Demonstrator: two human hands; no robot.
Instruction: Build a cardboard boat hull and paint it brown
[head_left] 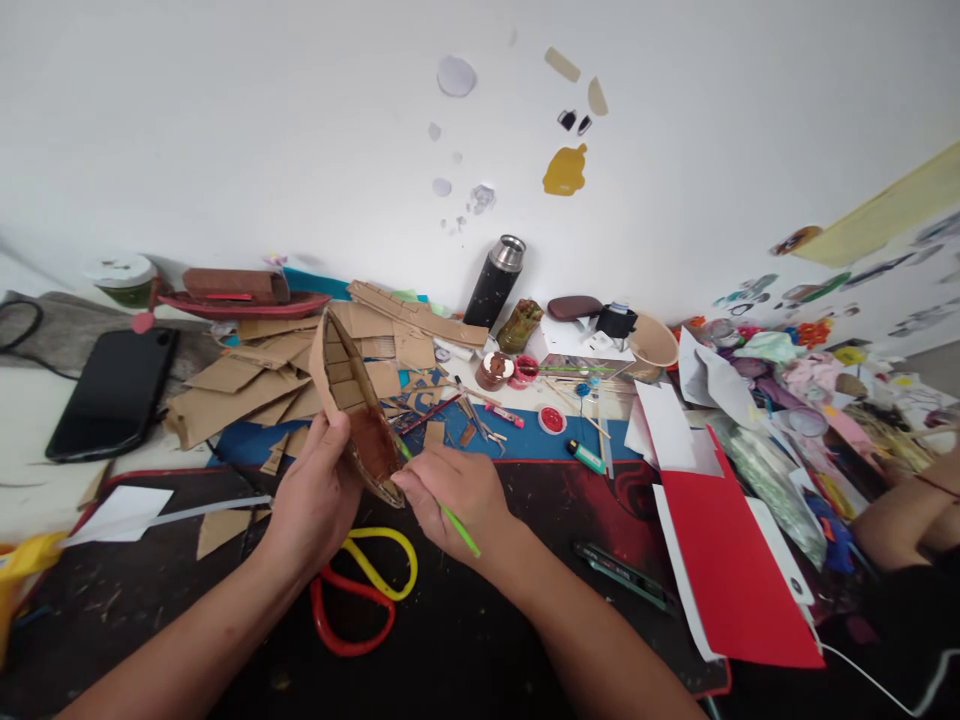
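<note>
My left hand (321,488) is closed around a small cardboard boat (343,375), its hull tilted with the open inside facing me. Brown paint covers the lower part of the inside, while the upper part is bare cardboard. In my right hand (461,495) is a thin paintbrush with a bright green handle (459,530), pinched between the fingers at the boat's lower end. The brush tip is hidden behind the fingers and the hull. Below the hands, scissors with one yellow and one red handle loop (352,612) lie on the black mat (480,640).
Cardboard scraps (247,385) are heaped at the left, below a painted red boat (240,300). Paint pots (494,371), a black thermos (495,285) and a phone (112,392) stand or lie around. A utility knife (624,576) and red paper (739,570) are at right, near another person's arm (904,510).
</note>
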